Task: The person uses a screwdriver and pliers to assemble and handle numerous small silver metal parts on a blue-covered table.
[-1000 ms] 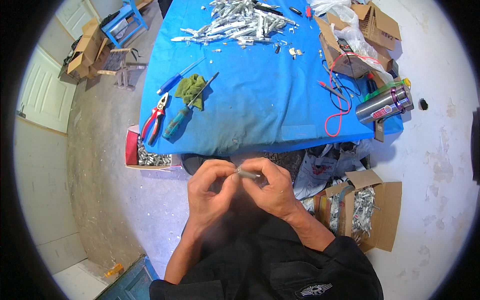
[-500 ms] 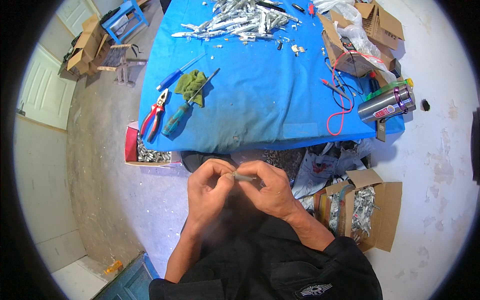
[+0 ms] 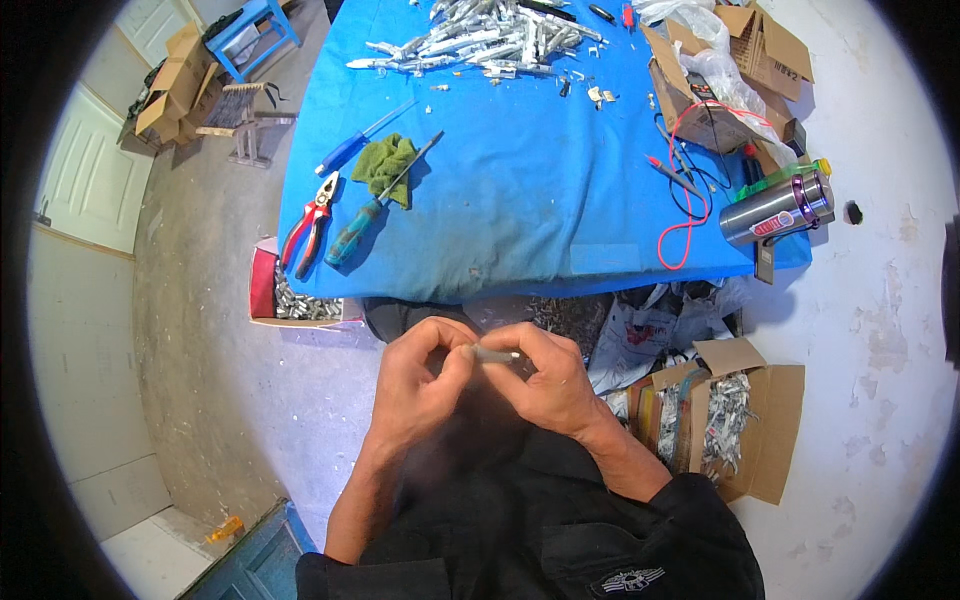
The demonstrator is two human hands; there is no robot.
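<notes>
Just in front of the table's near edge, my left hand (image 3: 424, 384) and my right hand (image 3: 546, 380) meet, fingertips almost touching. Between them is a small, slim, whitish-grey tube-like piece (image 3: 498, 356). The thumb and index finger of the right hand pinch it, and its end sticks out beside that thumb. My left thumb and index finger are pressed together at its other end; the fingers hide that end. On the far side of the blue-covered table (image 3: 500, 220) lies a heap of slim silvery-white pieces (image 3: 480, 42).
Red-handled pliers (image 3: 311, 226), a teal-handled screwdriver (image 3: 356, 232), a blue-handled screwdriver (image 3: 345, 152) and a green cloth (image 3: 384, 166) lie at the table's left. A metal flask (image 3: 772, 212) and red test lead (image 3: 663, 236) are at right. Cardboard boxes (image 3: 780, 425) hold scraps below.
The held piece has turned slightly, and its free end now faces more toward me. Both hands stay together in nearly the same place. The view has shifted slightly.
</notes>
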